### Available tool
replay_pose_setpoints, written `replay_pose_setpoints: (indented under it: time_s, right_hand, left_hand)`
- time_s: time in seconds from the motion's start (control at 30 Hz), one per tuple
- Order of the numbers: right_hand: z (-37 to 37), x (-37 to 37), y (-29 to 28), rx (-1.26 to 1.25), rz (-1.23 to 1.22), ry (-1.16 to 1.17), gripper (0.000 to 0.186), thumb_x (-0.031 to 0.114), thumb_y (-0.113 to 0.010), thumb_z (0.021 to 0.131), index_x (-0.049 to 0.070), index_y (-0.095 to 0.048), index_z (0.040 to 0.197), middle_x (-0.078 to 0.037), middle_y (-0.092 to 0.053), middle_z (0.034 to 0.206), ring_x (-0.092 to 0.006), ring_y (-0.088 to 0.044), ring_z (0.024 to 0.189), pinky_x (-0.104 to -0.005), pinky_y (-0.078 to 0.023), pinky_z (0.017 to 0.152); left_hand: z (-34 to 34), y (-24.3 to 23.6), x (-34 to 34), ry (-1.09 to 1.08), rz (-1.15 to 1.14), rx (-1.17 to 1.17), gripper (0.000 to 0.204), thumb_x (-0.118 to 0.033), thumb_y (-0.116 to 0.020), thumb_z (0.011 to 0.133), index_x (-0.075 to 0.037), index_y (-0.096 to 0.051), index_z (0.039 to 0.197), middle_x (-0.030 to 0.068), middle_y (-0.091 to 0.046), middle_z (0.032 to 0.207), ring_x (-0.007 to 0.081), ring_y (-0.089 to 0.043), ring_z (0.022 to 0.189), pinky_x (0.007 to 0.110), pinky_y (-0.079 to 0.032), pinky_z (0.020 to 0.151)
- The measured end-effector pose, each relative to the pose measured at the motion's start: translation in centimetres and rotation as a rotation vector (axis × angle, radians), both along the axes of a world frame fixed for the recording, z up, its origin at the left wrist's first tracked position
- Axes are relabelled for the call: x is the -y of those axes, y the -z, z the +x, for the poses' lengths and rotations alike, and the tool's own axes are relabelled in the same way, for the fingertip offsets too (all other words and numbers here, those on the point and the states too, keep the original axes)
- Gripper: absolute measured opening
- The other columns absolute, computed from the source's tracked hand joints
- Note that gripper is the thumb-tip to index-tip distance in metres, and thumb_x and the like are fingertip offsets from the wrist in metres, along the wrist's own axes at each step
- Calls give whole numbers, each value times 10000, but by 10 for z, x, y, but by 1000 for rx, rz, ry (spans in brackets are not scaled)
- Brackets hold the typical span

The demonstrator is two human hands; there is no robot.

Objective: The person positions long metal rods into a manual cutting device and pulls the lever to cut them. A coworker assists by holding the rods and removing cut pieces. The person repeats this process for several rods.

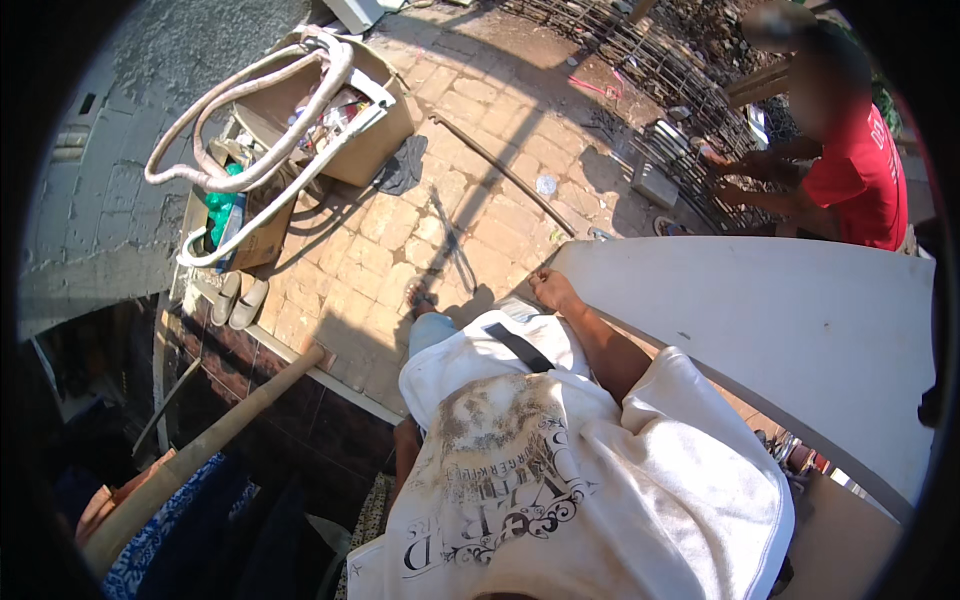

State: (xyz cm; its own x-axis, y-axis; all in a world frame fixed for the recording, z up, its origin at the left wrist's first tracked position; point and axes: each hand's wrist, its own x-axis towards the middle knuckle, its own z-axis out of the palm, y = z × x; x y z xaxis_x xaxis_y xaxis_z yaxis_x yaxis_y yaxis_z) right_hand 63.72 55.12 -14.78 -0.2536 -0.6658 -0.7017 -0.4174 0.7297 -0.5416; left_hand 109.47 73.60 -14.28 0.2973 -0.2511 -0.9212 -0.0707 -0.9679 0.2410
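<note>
My right hand (552,289) is closed, its fingers curled beside the left corner of a large white board (740,310). What it grips, if anything, is too small to make out. The board reaches away to the right, its long edge running past my forearm. Of my left arm only a small dark part (406,442) shows beside my stained white shirt (580,450). The fingers of my left hand are hidden.
At the left, cardboard boxes (370,140) hold mixed items under a pale looped hose (200,180). Grey slippers (248,303) lie near a wooden pole (215,440). A metal bar (500,170) rests on the brick paving. A person in red (860,180) handles steel rebar (690,165).
</note>
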Motion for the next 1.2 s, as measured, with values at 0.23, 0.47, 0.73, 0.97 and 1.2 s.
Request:
replay_pose_setpoints:
  time_s: [0.23, 0.47, 0.73, 0.97, 1.2]
  right_hand:
    - [-33, 23, 9, 44, -111, 764, 316, 307, -557, 833, 6, -650, 856, -197, -657, 762, -306, -632, 718, -379, -479, 688]
    - [-105, 111, 61, -3, 137, 895, 328, 342, -577, 873, 20, -640, 885, -111, -653, 758, -206, -603, 732, -338, -473, 717]
    - [-175, 204, 219, -73, -42, 924, 306, 328, -534, 870, 35, -613, 905, -183, -656, 823, -326, -646, 783, -397, -492, 707]
    - [-185, 230, 405, -224, 370, 662, 329, 298, -540, 855, 73, -591, 1089, -156, -586, 1175, -323, -536, 1143, -542, -408, 933]
    - [-189, 206, 525, -613, 368, 301, 347, 225, -511, 853, 121, -583, 1176, -141, -505, 1201, -306, -412, 1249, -615, -224, 1054]
  left_hand:
    - [117, -83, 424, 347, -392, 244, 226, -289, -491, 920, -118, -490, 772, 6, -491, 566, 90, -439, 417, 236, -266, 345]
    - [-76, -27, 602, 506, -132, 160, 282, -293, -500, 889, -35, -569, 979, 80, -591, 689, 234, -648, 677, 291, -454, 532]
    - [-355, 84, 627, 1657, -518, -23, 465, -258, -651, 841, -25, -486, 1208, 200, -465, 1181, 344, -501, 1052, 402, -449, 868]
    - [-438, 125, 626, 2251, -198, 497, 835, -564, -692, 689, -55, -405, 1285, 233, -510, 1169, 406, -546, 1061, 476, -471, 877]
    - [-481, 140, 644, 2235, -367, 436, 657, -543, -649, 770, -125, -459, 1240, 167, -585, 1111, 402, -567, 1047, 576, -461, 871]
